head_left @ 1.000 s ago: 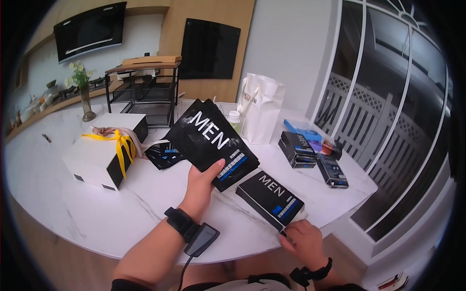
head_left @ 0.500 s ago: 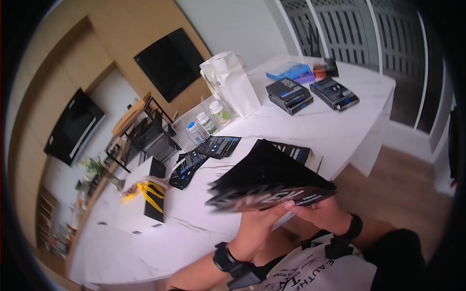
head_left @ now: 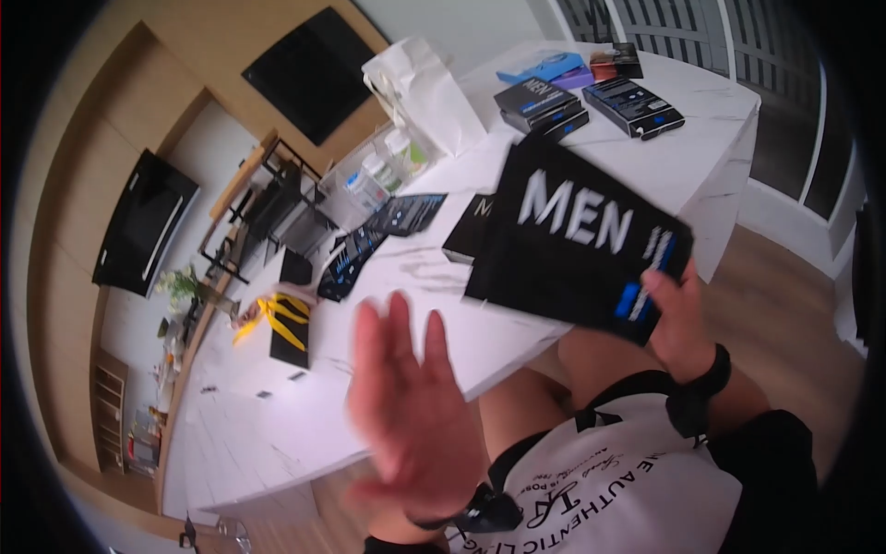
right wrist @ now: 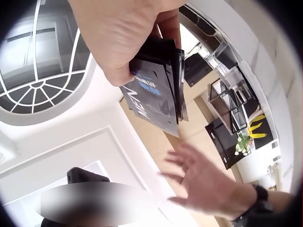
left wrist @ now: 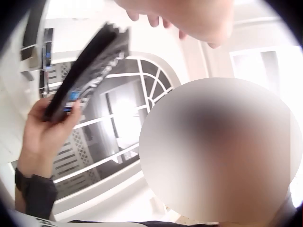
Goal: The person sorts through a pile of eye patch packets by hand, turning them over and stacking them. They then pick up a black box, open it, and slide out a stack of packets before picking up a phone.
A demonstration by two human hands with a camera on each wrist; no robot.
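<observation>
My right hand (head_left: 681, 323) grips a stack of flat black sachets (head_left: 577, 245) marked MEN, its thumb over the front at the lower right corner. The sachets' layered edges (right wrist: 179, 90) show in the right wrist view. To the left, my left hand (head_left: 415, 425) is raised with fingers spread and holds nothing; it is blurred. Behind the stack, a black MEN box (head_left: 464, 231) lies on the table, partly hidden by the sachets. Farther left, more black sachets with blue print (head_left: 351, 260) lie spread on the tabletop.
A white box with a yellow ribbon (head_left: 288, 314) sits at the left of the marble table (head_left: 305, 434). Bottles (head_left: 367, 189) and a white paper bag (head_left: 429, 97) stand behind. Black boxes (head_left: 543, 103) and a blue box (head_left: 544, 66) lie at the far end.
The sachet stack has passed from my left hand, through both hands, to my right hand alone. My left hand has let go and moved left. The head view has turned and tilted.
</observation>
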